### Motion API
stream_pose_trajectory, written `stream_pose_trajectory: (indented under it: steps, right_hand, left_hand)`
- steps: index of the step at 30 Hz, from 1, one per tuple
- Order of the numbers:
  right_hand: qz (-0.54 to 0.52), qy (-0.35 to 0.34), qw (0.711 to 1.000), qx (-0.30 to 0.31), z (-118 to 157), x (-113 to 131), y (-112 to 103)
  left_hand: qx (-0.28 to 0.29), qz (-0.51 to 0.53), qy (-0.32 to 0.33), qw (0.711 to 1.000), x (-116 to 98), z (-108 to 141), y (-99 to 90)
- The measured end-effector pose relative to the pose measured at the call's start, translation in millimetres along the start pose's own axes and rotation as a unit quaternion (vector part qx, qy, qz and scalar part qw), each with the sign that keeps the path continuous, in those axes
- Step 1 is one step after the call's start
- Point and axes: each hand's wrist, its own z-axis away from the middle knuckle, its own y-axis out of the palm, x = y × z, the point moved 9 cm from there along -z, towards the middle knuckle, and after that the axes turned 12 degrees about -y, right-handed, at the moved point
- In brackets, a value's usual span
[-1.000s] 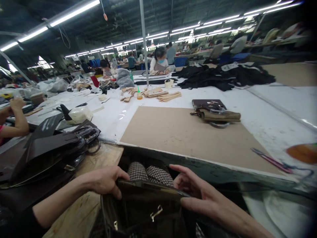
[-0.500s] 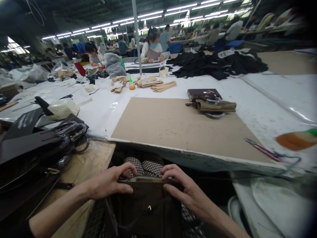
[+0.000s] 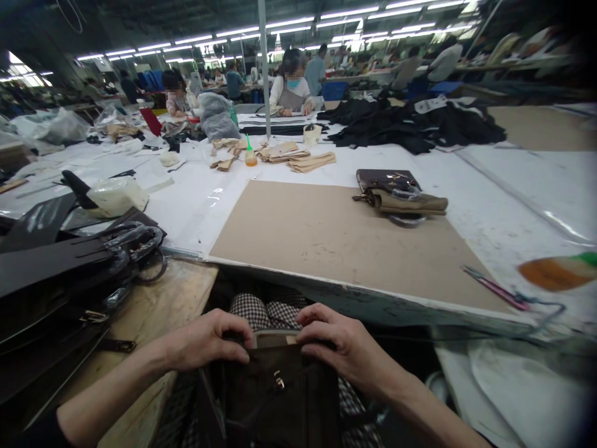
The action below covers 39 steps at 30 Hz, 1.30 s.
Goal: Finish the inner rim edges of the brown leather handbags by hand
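A dark brown handbag [image 3: 275,392] rests upright on my lap, over checkered cloth [image 3: 252,310]. Its top edge faces me, and a small gold-coloured clasp shows on the front panel. At the top left corner, my left hand [image 3: 219,339] pinches the rim between thumb and fingers. My right hand [image 3: 333,339] grips the same rim at the right, its fingers curled over the edge. A lighter strip of lining shows between the two hands. The lower part of the bag is dark and runs out of view.
Dark bags [image 3: 69,280] are heaped at my left. On the table's brown board [image 3: 321,236] lies a folded brown bag [image 3: 396,193], with a pink-handled tool [image 3: 497,289] near the edge. Farther back are a glue bottle [image 3: 250,155], black fabric pieces [image 3: 420,124] and a person [image 3: 291,93].
The bag's rim has parted slightly, so more lining shows between my hands. The clasp is seen more clearly. My fingers have shifted a little along the edge.
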Motion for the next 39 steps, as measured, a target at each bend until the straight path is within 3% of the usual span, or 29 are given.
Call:
stream_pose_trajectory:
  steps: [7, 10, 14, 18, 22, 30, 33, 39]
  right_hand:
    - [-0.055, 0.029, 0.998, 0.027, -5, 6, 3]
    - [-0.11, 0.071, 0.991, -0.034, -3, 1, 6]
    - [-0.123, 0.119, 0.976, -0.131, 7, -14, 11]
    - [-0.137, 0.158, 0.966, -0.151, 14, -24, 18]
    - [-0.232, 0.193, 0.937, -0.177, 20, -32, 21]
    - [-0.339, 0.253, 0.901, -0.099, 22, -36, 36]
    - [-0.372, 0.248, 0.89, -0.093, 21, -32, 39]
    - [-0.393, 0.248, 0.88, -0.098, 23, -30, 42]
  left_hand:
    - [-0.015, 0.016, -0.004, 1.0, 3, 5, -2.6]
    - [-0.04, 0.017, -0.017, 0.999, 8, 7, -3.9]
    - [-0.122, -0.028, -0.063, 0.99, 15, 5, -9.3]
    - [-0.19, -0.048, -0.102, 0.975, 16, 3, -13.2]
    - [-0.207, -0.045, -0.102, 0.972, 13, 0, -12.9]
    - [-0.246, -0.047, -0.088, 0.964, 14, -6, -17.4]
    - [-0.225, -0.021, -0.067, 0.972, 9, -6, -16.4]
    - [-0.093, -0.054, -0.009, 0.994, -10, -8, -2.4]
